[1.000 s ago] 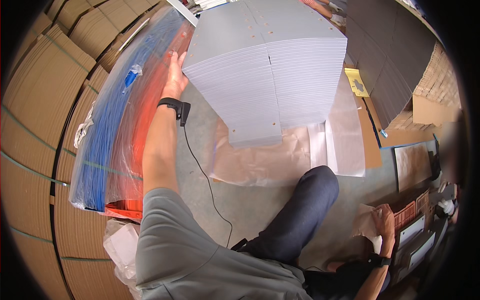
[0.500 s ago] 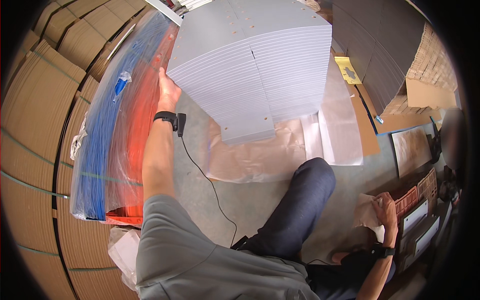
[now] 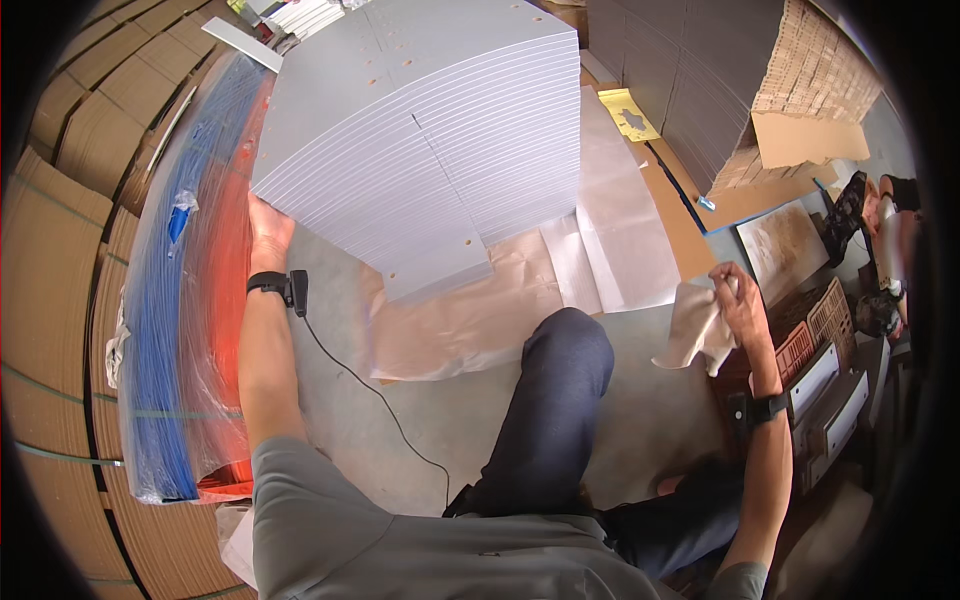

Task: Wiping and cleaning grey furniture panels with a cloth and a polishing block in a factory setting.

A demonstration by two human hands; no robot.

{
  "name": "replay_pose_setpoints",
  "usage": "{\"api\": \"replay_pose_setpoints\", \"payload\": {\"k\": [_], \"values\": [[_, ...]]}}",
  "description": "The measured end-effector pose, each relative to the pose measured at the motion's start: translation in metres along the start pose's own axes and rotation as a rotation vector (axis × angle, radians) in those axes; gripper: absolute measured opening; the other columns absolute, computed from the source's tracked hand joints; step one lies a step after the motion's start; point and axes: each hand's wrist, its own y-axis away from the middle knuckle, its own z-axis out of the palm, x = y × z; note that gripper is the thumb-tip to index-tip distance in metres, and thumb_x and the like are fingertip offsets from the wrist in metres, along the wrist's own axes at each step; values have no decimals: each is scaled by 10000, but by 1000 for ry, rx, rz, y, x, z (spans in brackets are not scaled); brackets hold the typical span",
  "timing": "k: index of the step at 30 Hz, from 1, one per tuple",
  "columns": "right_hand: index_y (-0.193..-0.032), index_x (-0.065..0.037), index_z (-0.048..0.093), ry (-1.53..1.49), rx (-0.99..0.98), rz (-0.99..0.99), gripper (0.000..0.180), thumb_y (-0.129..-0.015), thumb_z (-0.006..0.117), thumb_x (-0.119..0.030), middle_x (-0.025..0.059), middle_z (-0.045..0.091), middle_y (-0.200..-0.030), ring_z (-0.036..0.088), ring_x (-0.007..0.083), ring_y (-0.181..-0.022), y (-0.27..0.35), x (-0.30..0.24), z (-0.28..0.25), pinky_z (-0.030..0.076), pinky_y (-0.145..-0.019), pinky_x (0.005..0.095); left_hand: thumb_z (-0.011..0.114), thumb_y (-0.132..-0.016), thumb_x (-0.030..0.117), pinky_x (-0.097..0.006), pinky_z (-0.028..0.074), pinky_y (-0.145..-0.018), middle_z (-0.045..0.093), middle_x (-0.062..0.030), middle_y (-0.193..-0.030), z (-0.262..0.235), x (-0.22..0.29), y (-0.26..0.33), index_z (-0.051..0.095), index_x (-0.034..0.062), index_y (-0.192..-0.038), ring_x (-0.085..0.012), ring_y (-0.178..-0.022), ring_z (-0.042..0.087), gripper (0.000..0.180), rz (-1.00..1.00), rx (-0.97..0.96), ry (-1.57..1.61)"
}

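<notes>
Left hand (image 3: 268, 232) presses flat, fingers spread, against the grey sheet stack (image 3: 430, 130) on the floor; right hand (image 3: 738, 300), well apart, is clenched on a cloth (image 3: 692, 328).

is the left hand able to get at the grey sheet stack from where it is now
Probably yes: the left hand already rests against the lower left edge of the grey sheet stack, with nothing between them.
</notes>
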Motion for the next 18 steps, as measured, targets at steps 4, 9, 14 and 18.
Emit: {"api": "replay_pose_setpoints", "payload": {"k": [4, 9, 14, 18], "values": [[-1209, -28, 665, 9, -26, -6, 295, -993, 534, -179, 161, 707, -971, 686, 299, -918, -107, -69, 15, 510, -863, 365, 351, -1064, 500, -445, 376, -1157, 499, -96, -1498, 2, 3, 6, 476, 92, -1480, -277, -1374, 459, 596, -2, -12, -2], [-1529, -109, 431, -28, -64, -263, 584, -947, 470, -127, 145, 565, -1454, 511, 338, -1352, -210, -113, 56, 378, -1159, 395, 352, -1068, 508, -438, 376, -1163, 483, -87, -1518, 0, 3, 11, 461, 103, -1498, -269, -1396, 445, 601, -5, 17, 3], [-1596, -155, 319, -18, -51, -247, 696, -920, 482, -146, 121, 437, -1580, 399, 338, -1449, -248, -116, 86, 311, -1215, 400, 367, -1061, 535, -435, 372, -1167, 469, -81, -1533, 8, 2, 12, 453, 105, -1504, -267, -1397, 443, 624, 16, 8, 11], [-1604, -170, 309, -176, -2, -236, 710, -914, 467, -215, 183, 411, -1586, 374, 346, -1469, -265, -134, 97, 284, -1226, 413, 391, -1056, 532, -430, 361, -1175, 471, -81, -1530, -4, -1, 6, 448, 106, -1507, -264, -1397, 440, 624, -8, -29, 46]]}}
